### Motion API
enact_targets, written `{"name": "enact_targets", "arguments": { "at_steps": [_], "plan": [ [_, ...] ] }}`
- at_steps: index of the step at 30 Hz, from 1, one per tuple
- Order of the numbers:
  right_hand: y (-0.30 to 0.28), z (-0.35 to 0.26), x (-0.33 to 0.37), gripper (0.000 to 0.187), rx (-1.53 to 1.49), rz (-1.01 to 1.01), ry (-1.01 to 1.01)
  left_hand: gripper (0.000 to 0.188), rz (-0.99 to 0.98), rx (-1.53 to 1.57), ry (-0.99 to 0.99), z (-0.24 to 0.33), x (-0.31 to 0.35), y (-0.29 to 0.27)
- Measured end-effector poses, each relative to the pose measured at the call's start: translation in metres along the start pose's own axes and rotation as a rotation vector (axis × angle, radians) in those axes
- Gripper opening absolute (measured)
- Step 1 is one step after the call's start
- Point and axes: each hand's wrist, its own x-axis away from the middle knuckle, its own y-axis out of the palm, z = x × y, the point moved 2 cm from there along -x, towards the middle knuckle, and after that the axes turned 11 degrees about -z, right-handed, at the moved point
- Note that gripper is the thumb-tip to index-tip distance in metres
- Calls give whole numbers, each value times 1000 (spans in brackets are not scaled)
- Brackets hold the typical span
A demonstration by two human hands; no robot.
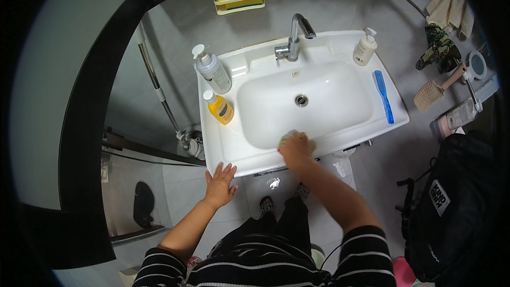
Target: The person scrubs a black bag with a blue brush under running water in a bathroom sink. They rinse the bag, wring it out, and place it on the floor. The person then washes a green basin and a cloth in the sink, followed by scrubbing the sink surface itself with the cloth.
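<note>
My right hand (296,148) is closed around a small, crumpled cloth or sponge (291,135), pale with green and yellow patches. It presses this against the inner front wall of the white washbasin (228,143); most of the pad is hidden under my fingers. My left hand (220,185) has its fingers spread, the tips at the basin's front left corner, and holds nothing. Behind it on the left rim stand a yellow bottle (220,109) with a white cap and a larger pump bottle (213,73).
A chrome faucet (292,42) rises at the back, above the drain (301,100). On the right rim are a cream pump bottle (365,48) and a blue comb (383,97). A black backpack (457,207) hangs at right, below a hairbrush (433,94). A soap holder (239,3) is on the wall.
</note>
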Motion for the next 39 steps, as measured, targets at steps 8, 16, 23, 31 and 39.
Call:
{"name": "enact_targets", "arguments": {
  "at_steps": [8, 16, 23, 31, 39],
  "plan": [
    [0, -117, -8, 21, -239, 362, -293, 58, 16, 48, 56, -3, -11, 0],
    [25, 63, 48, 8, -499, 412, -115, 56, 84, 45, 60, -16, -6, 7],
    [18, 228, 76, 12, -102, 333, 766, 45, 115, 25, 97, -14, -15, 0],
    [-2, -47, 40, 22, -495, 359, -10, 38, 122, -18, 122, -17, -26, 0],
    [28, 54, 102, 26, -447, 751, -133, 38, 97, -65, 142, -18, -25, -3]
  ]
}}
